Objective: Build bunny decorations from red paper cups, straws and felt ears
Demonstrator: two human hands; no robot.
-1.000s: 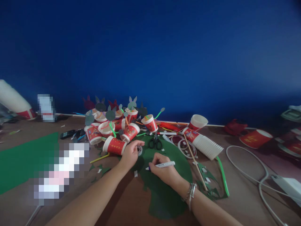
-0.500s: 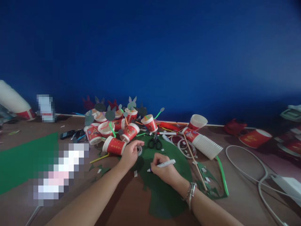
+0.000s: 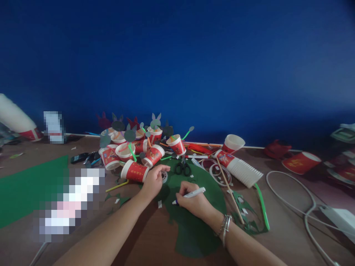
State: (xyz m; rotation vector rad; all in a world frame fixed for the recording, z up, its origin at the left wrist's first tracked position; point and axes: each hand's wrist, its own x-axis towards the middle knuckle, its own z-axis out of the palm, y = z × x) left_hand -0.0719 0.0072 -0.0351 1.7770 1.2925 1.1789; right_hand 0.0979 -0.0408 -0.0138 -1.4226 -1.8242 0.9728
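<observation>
My right hand [image 3: 191,199] is closed around a white marker pen [image 3: 197,192], its dark tip pointing left at the green paper [image 3: 199,232]. The hand rests on this sheet, which has curved, cut edges. My left hand [image 3: 154,180] lies at the sheet's left side with its fingers stretched out to the right, holding nothing that I can see. Just beyond its fingers is a roll of tape [image 3: 164,177], partly covered. A red paper cup [image 3: 135,171] lies on its side by that hand. Black-handled scissors [image 3: 182,168] rest on the far part of the green paper.
Several red cups with straws and paper animal heads [image 3: 129,133] crowd the back left. A stack of paper cups [image 3: 241,168] lies at right, beside a wooden stick [image 3: 230,190], a green straw [image 3: 262,207] and green scraps. A white cable [image 3: 307,195] loops farther right.
My right hand and the marker have shifted slightly to the left over the green paper. My left hand has stayed in place.
</observation>
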